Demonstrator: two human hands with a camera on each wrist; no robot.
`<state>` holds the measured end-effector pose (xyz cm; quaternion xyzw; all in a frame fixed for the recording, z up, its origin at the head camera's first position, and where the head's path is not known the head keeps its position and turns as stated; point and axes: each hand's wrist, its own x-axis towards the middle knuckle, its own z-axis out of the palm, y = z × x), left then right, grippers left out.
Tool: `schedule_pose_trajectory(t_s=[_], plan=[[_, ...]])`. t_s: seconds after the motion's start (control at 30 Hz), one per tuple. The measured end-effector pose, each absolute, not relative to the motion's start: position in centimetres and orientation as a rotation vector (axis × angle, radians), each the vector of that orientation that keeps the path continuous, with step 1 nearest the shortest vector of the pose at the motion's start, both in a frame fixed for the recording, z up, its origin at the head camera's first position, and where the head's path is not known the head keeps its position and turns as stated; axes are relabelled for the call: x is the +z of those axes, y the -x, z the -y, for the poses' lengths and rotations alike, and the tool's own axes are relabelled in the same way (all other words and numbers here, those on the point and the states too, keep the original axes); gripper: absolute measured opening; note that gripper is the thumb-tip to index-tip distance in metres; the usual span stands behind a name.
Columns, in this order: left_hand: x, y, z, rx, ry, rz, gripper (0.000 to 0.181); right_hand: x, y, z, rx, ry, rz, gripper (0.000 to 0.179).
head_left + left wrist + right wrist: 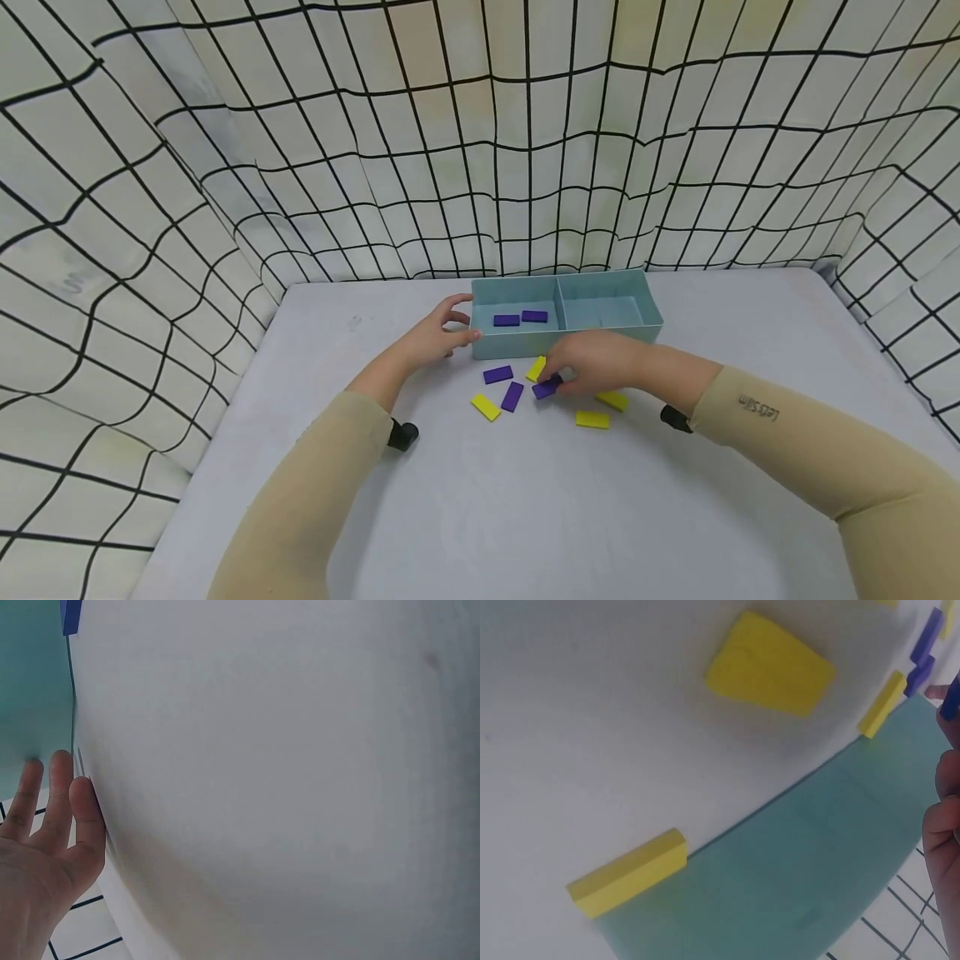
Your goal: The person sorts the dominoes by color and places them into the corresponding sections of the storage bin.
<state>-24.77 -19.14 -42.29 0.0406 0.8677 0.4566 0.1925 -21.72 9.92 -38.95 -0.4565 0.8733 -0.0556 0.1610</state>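
Looks like the pick step: right hand pinches a small purple rectangular block in front of the pale-blue, plastic-looking two-compartment bin. Left hand at bin's left end, fingers relaxed. Next move probably needs lift above front wall.

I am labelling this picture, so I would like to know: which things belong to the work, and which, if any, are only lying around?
Part of the work, it seems:
held purple block, pinched by the right hand
two purple blocks in the box
two loose purple blocks
yellow blocks, probably, lying near them

Only surroundings:
black grid
table
black devices at the wrists
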Motion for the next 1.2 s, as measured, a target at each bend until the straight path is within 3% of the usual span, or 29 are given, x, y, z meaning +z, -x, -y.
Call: schedule_pose_trajectory(t_s=[0.67, 1.2], plan=[[-41.7, 24.6, 19.1, 1.275, -0.102, -2.429, 0.076, -35.2, 24.1, -11.4, -0.362, 1.226, -2.608, 0.03], [-42.0, 24.6, 19.1, 1.297, -0.132, -2.412, 0.075, -34.6, 26.6, -12.0, -0.445, 1.187, -2.655, 0.032]])
